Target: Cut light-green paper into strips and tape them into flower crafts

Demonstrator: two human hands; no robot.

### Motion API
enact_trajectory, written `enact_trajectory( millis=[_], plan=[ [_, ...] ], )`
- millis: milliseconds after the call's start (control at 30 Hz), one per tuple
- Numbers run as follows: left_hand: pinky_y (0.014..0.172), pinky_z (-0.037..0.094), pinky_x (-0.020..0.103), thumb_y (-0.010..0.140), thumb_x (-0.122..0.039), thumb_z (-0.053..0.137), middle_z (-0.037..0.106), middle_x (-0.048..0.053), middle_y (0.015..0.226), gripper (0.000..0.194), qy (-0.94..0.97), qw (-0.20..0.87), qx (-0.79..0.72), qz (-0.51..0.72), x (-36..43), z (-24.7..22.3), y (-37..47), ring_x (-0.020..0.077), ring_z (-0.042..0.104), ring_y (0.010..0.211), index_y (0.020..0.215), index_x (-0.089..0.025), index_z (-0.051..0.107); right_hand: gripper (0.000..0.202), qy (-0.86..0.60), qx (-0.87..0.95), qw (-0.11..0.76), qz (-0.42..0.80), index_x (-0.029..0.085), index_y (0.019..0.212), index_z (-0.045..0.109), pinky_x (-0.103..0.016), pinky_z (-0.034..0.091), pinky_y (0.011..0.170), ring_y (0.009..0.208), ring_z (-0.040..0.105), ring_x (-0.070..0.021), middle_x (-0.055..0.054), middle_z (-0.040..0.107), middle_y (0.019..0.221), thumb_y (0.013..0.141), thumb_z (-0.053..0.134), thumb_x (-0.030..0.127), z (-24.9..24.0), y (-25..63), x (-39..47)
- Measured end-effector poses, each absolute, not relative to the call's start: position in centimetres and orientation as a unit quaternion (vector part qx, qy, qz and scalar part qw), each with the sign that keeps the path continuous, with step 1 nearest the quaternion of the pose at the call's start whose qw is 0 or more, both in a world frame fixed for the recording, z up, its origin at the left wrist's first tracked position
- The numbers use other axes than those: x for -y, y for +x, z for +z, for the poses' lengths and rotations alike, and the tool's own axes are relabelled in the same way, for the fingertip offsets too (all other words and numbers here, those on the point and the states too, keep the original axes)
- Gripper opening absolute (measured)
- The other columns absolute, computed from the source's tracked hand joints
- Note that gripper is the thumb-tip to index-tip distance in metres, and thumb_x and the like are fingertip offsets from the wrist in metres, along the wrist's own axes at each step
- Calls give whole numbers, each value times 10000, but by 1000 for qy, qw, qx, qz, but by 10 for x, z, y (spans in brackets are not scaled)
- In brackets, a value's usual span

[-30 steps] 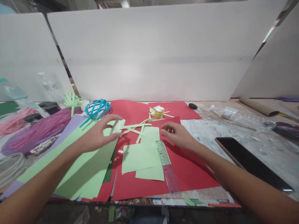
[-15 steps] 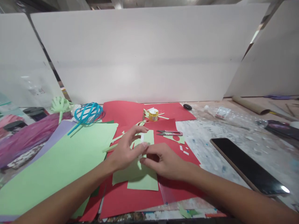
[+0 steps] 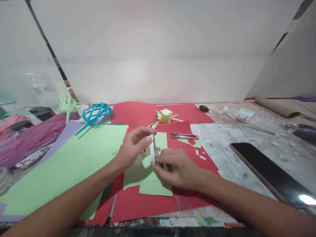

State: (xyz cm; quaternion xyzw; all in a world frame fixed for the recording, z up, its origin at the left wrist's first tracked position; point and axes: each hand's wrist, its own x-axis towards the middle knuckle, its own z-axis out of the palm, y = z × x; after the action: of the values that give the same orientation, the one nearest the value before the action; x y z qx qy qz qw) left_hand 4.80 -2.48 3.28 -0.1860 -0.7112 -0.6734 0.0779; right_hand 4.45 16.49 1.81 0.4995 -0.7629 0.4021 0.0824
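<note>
A narrow white roll of tape (image 3: pixel 152 151) stands nearly edge-on between my hands, above the light green paper pieces (image 3: pixel 160 140). My left hand (image 3: pixel 134 143) pinches its upper end between thumb and fingers. At the lower end, the thumb and forefinger of my right hand (image 3: pixel 179 168) close on the same roll. Beneath the green pieces lies red paper (image 3: pixel 138 205). Just beyond my right hand, thread snips (image 3: pixel 190 136) with pink handles rest by a green scrap that has a round hole.
A yellow-banded jar (image 3: pixel 166 118) stands behind the hands among paper strips. Large green sheets (image 3: pixel 74 164) and a blue paper-strip ball (image 3: pixel 97 114) lie left. A phone (image 3: pixel 266 171) and a clear plastic bottle (image 3: pixel 261 121) are at right. A white panel (image 3: pixel 158 49) rises behind.
The white roll has turned and now shows as a thin upright loop, where before it was mostly covered by the fingers. My hands have parted slightly. The camera view has tilted down a little.
</note>
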Motion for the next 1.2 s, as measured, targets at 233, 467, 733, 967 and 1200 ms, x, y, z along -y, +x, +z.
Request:
enact_trajectory(
  millis=[233, 467, 733, 967, 1200],
  plan=[
    [852, 504, 327, 848, -312, 643, 678, 83, 1036, 148, -185, 94, 754, -624, 31, 41, 48, 213, 627, 994, 905, -177, 662, 137, 509, 764, 113, 381, 188, 647, 522, -237, 270, 510, 537, 386, -99, 32, 499, 570, 740, 515, 88, 19, 41, -168],
    [767, 531, 321, 856, -371, 622, 729, 93, 937, 228, -173, 86, 807, -558, 43, 49, 48, 231, 665, 905, 872, -163, 712, 73, 478, 769, 74, 418, 182, 734, 553, -230, 325, 510, 539, 420, -99, 22, 483, 631, 768, 513, 131, 33, 44, -173],
    [722, 535, 289, 837, -378, 645, 733, 73, 868, 252, -158, 65, 810, -561, 47, 43, 43, 201, 672, 817, 950, -170, 730, 153, 409, 762, 2, 502, 189, 775, 534, -265, 357, 545, 597, 467, -135, -4, 525, 673, 875, 439, 255, 35, 36, -179],
    [712, 566, 334, 789, -384, 693, 747, 85, 831, 232, -176, -49, 792, -583, 58, 45, 36, 227, 696, 775, 885, -186, 765, 157, 390, 745, -17, 540, 187, 727, 525, -257, 372, 557, 593, 485, -130, 4, 531, 654, 858, 443, 219, 31, 29, -184],
    [723, 543, 331, 780, -368, 699, 747, 106, 894, 204, -206, -123, 785, -572, 64, 54, 37, 233, 684, 805, 859, -195, 775, 162, 414, 760, 0, 502, 188, 711, 513, -248, 339, 532, 566, 456, -126, 4, 517, 636, 850, 444, 234, 29, 27, -185]
  ],
)
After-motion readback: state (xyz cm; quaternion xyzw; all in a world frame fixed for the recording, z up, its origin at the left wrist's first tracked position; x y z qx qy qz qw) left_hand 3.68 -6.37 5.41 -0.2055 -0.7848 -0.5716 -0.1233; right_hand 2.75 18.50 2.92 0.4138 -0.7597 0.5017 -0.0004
